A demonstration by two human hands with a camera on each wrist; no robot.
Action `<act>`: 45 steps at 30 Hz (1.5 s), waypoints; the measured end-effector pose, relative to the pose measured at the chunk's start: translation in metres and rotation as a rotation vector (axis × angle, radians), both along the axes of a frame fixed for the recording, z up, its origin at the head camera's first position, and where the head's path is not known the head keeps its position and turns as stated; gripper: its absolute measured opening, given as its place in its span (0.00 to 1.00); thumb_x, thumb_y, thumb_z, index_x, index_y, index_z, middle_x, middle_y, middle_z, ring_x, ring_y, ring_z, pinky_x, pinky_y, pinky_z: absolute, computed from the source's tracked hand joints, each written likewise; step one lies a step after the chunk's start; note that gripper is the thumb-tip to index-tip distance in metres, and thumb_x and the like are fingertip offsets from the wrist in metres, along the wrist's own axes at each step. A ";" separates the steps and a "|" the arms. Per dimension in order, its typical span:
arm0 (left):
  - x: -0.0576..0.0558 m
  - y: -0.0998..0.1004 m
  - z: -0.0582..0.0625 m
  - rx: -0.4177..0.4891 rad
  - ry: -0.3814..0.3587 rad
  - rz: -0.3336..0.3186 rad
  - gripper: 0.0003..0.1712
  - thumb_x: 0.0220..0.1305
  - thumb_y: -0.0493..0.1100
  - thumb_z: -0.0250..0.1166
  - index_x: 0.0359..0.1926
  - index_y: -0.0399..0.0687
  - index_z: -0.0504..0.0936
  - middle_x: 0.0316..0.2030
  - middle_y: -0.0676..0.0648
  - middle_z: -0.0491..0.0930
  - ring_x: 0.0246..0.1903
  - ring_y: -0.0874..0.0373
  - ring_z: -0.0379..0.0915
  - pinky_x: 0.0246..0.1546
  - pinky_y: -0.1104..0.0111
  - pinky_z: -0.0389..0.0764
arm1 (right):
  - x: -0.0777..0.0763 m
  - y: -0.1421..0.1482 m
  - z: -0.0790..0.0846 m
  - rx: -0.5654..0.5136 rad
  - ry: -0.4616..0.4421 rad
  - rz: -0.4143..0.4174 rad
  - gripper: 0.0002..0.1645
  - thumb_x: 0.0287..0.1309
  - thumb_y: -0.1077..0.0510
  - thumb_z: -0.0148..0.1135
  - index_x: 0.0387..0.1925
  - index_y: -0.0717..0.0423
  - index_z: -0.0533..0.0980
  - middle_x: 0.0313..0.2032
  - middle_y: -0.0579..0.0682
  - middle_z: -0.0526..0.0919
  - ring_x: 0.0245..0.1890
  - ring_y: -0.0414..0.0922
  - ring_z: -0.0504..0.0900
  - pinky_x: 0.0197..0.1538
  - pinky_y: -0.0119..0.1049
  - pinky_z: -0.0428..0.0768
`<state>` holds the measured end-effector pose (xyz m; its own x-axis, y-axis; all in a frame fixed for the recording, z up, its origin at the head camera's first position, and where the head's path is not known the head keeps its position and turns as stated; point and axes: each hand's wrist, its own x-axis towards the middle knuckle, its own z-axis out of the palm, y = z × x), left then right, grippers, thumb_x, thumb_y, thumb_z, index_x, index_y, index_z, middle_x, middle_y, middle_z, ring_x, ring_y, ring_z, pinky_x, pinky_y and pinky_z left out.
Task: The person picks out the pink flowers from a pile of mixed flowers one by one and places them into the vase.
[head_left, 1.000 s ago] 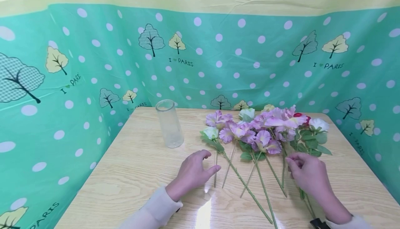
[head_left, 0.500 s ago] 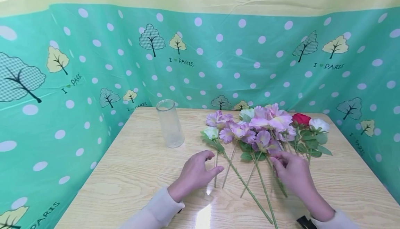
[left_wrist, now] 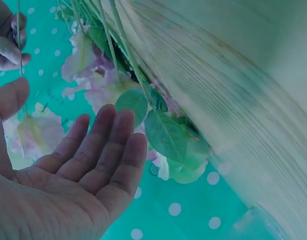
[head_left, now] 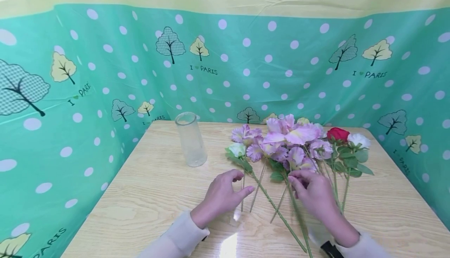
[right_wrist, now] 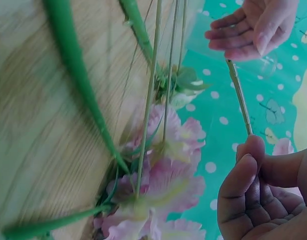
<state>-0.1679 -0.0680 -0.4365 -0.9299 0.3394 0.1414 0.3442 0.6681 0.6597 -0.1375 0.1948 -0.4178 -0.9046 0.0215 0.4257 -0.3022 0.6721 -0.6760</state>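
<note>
Between thumb and fingertips, my right hand [head_left: 313,193] pinches the thin stem [right_wrist: 239,95] of a pale purple artificial flower [head_left: 291,133]. That bloom is raised over the other purple flowers [head_left: 254,151], its petals pointing away from me. In the left wrist view the same bloom [left_wrist: 36,132] hangs beyond my left thumb. My left hand [head_left: 223,193] hovers left of the right one, fingers relaxed and parted from the thumb, holding nothing. Beneath it and to its right lie several stems, one belonging to a greenish-white rose [head_left: 237,149]. A clear glass vase [head_left: 191,142] stands upright behind my left hand.
On the right of the wooden table [head_left: 140,195] lie a red rose [head_left: 338,134] and a white rose [head_left: 358,140] with green leaves. Long stems reach toward the front edge. A green dotted cloth [head_left: 225,82] walls in the back and sides.
My right hand has moved left, carrying the purple flower across the pile and uncovering the red rose. The left hand has shifted very slightly right.
</note>
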 end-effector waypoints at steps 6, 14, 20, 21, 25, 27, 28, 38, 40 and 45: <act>0.001 0.004 0.002 0.022 0.005 -0.005 0.32 0.66 0.65 0.66 0.55 0.45 0.83 0.51 0.47 0.85 0.51 0.51 0.81 0.50 0.56 0.81 | -0.001 -0.012 -0.003 -0.036 0.021 0.032 0.03 0.60 0.70 0.70 0.36 0.62 0.86 0.18 0.45 0.81 0.13 0.33 0.75 0.16 0.29 0.74; -0.001 0.010 0.006 0.059 0.020 -0.006 0.28 0.66 0.66 0.66 0.52 0.49 0.84 0.49 0.48 0.86 0.49 0.53 0.81 0.50 0.57 0.81 | -0.002 -0.025 -0.005 -0.097 0.059 0.086 0.05 0.58 0.73 0.70 0.34 0.63 0.86 0.18 0.46 0.81 0.12 0.40 0.77 0.15 0.28 0.75; -0.001 0.014 0.008 0.105 0.001 -0.012 0.28 0.67 0.65 0.66 0.53 0.48 0.84 0.49 0.49 0.86 0.49 0.54 0.81 0.49 0.58 0.82 | -0.001 -0.032 -0.005 -0.071 0.029 0.100 0.06 0.59 0.71 0.70 0.36 0.61 0.87 0.18 0.44 0.81 0.13 0.36 0.75 0.15 0.30 0.75; -0.001 0.014 0.008 0.113 -0.003 -0.014 0.28 0.67 0.65 0.66 0.53 0.48 0.84 0.49 0.48 0.86 0.49 0.54 0.81 0.49 0.58 0.81 | -0.002 -0.033 -0.005 -0.069 0.029 0.104 0.06 0.59 0.71 0.70 0.36 0.61 0.87 0.18 0.44 0.81 0.13 0.35 0.75 0.15 0.30 0.75; -0.003 0.017 0.008 0.147 -0.008 -0.027 0.28 0.68 0.65 0.64 0.53 0.47 0.85 0.48 0.48 0.86 0.48 0.54 0.81 0.50 0.59 0.81 | -0.003 -0.037 -0.007 -0.086 0.020 0.131 0.06 0.59 0.71 0.70 0.37 0.62 0.87 0.19 0.46 0.82 0.13 0.34 0.75 0.16 0.30 0.75; -0.004 0.018 0.008 0.175 -0.005 -0.037 0.27 0.69 0.64 0.64 0.52 0.46 0.85 0.47 0.49 0.87 0.48 0.54 0.81 0.50 0.58 0.81 | -0.003 -0.039 -0.007 -0.095 0.009 0.142 0.06 0.60 0.72 0.69 0.37 0.63 0.87 0.20 0.47 0.82 0.14 0.37 0.76 0.17 0.30 0.76; -0.004 0.020 0.008 0.189 0.001 -0.042 0.27 0.70 0.63 0.63 0.52 0.46 0.85 0.46 0.49 0.87 0.47 0.55 0.81 0.50 0.58 0.82 | -0.003 -0.040 -0.007 -0.098 0.000 0.144 0.05 0.60 0.71 0.69 0.37 0.63 0.87 0.20 0.47 0.82 0.14 0.37 0.76 0.17 0.30 0.76; -0.007 0.030 0.008 0.336 0.025 -0.073 0.18 0.72 0.54 0.65 0.49 0.45 0.86 0.38 0.55 0.86 0.38 0.65 0.80 0.48 0.58 0.83 | -0.002 -0.047 -0.005 -0.062 -0.030 0.156 0.06 0.61 0.68 0.70 0.39 0.60 0.88 0.21 0.41 0.82 0.14 0.31 0.73 0.18 0.30 0.75; -0.008 0.031 0.009 0.358 0.029 -0.067 0.16 0.72 0.53 0.65 0.48 0.46 0.86 0.38 0.55 0.86 0.38 0.65 0.80 0.46 0.62 0.83 | -0.003 -0.048 -0.006 -0.051 0.005 0.160 0.06 0.59 0.69 0.71 0.38 0.61 0.88 0.21 0.42 0.84 0.15 0.30 0.73 0.18 0.29 0.75; -0.010 0.033 0.010 0.428 0.040 -0.053 0.12 0.72 0.48 0.66 0.45 0.44 0.86 0.36 0.52 0.86 0.36 0.61 0.81 0.41 0.68 0.84 | -0.004 -0.053 -0.008 -0.054 0.065 0.188 0.06 0.56 0.71 0.72 0.35 0.61 0.88 0.24 0.48 0.87 0.18 0.30 0.75 0.20 0.28 0.77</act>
